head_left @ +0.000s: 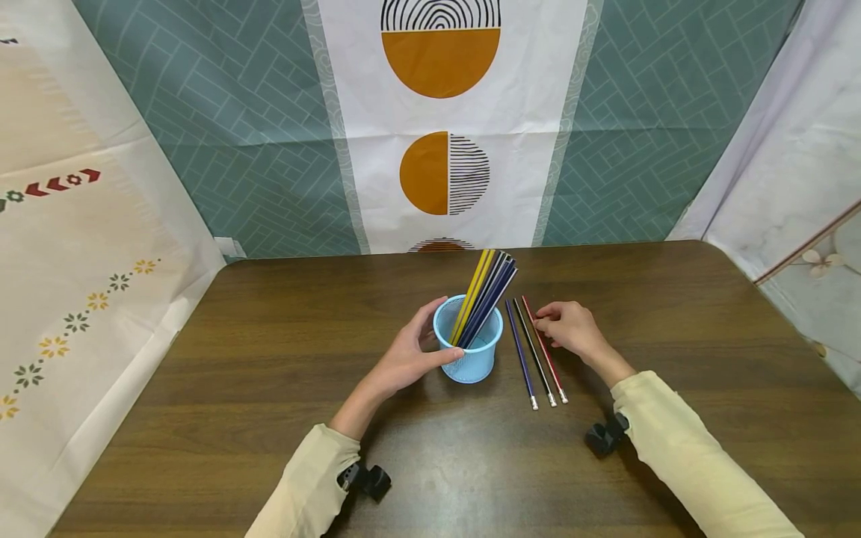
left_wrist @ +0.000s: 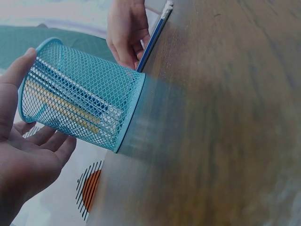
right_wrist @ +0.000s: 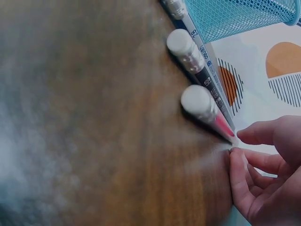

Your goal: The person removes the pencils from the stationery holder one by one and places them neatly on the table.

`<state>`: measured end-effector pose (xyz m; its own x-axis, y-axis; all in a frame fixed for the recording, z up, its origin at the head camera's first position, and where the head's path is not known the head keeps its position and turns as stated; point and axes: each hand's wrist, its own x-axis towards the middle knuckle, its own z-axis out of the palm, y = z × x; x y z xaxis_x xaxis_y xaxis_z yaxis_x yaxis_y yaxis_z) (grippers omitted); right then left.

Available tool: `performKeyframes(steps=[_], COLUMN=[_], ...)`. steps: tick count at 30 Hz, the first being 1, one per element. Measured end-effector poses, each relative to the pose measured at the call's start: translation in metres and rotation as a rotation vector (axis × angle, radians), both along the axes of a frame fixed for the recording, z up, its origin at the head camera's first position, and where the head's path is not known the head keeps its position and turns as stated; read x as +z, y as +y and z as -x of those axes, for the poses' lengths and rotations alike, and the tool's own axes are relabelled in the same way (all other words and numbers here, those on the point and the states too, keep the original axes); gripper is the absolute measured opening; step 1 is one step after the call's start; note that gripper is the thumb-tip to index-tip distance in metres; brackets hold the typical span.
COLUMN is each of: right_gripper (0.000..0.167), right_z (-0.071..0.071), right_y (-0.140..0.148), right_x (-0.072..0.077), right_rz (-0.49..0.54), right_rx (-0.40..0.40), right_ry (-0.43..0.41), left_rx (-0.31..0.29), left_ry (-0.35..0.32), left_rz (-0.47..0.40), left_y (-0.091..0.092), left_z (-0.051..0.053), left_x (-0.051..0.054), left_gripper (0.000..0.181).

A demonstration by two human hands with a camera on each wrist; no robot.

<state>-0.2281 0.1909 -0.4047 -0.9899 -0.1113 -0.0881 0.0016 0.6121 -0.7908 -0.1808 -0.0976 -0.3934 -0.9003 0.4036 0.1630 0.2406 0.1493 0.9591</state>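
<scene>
A light-blue mesh pencil cup [head_left: 468, 368] stands upright on the table, holding several yellow, black and dark-blue pencils [head_left: 496, 288] that lean to the right. My left hand [head_left: 408, 357] grips the cup from its left, thumb at the near rim and fingers behind. To the cup's right lie three pencils with white erasers toward me: a blue pencil [head_left: 521, 356], a black pencil [head_left: 536, 354] and a red pencil [head_left: 553, 373]. My right hand [head_left: 570, 329] pinches the red pencil near its far end, thumb and forefinger close about it in the right wrist view.
The brown wooden table [head_left: 269, 388] reaches back to a patterned cloth [head_left: 269, 149] hanging along its far edge. Light cloths hang at the left and right sides. Black wrist cameras sit on both sleeves.
</scene>
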Motion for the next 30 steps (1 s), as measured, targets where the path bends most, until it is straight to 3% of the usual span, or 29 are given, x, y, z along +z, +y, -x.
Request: performKeyframes(steps=[9, 22, 30], right_gripper=[0.026, 0.026, 0.025], right_z=[-0.0001, -0.0004, 0.0001], right_y=[0.0004, 0.0014, 0.0029], right_x=[0.0004, 0.0058, 0.0091], right_rz=[-0.011, 0.069, 0.102], right_rx=[-0.007, -0.015, 0.034], right_ry=[-0.003, -0.023, 0.054], left_rx=[0.008, -0.003, -0.003], left_ry=[0.001, 0.009, 0.007], left_rz=[0.007, -0.002, -0.001], left_y=[0.0000, -0.0004, -0.0004], left_z=[-0.0002, 0.0001, -0.0003], left_x=[0.0000, -0.0008, 0.0002], left_gripper=[0.080, 0.080, 0.080])
